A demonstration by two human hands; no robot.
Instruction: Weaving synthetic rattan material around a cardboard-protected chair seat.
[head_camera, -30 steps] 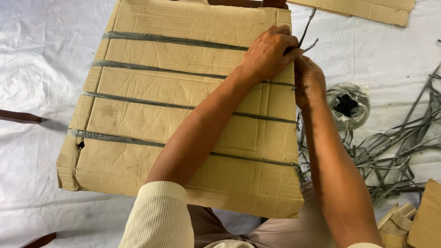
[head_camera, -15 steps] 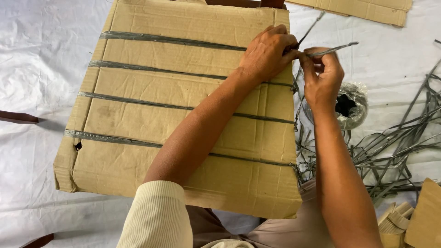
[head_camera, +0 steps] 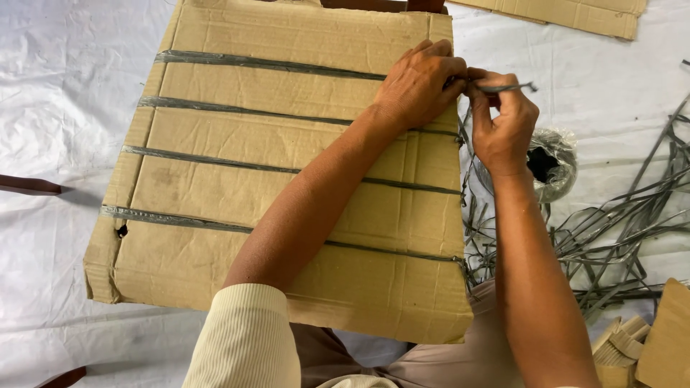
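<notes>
On our lap lies the cardboard panel (head_camera: 287,179), crossed by grey straps. Our left hand (head_camera: 417,86) presses its upper right edge, fingers curled, while our right hand (head_camera: 503,122) pinches a strap end (head_camera: 514,88) just beside it.

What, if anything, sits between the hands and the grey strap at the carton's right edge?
Nothing visible. The left hand rests on the cardboard carton at its right edge, directly on the strap line, and the right hand pinches the free end of the grey strap beside it. The loose strap pile lies off to the right, clear of both.
</notes>
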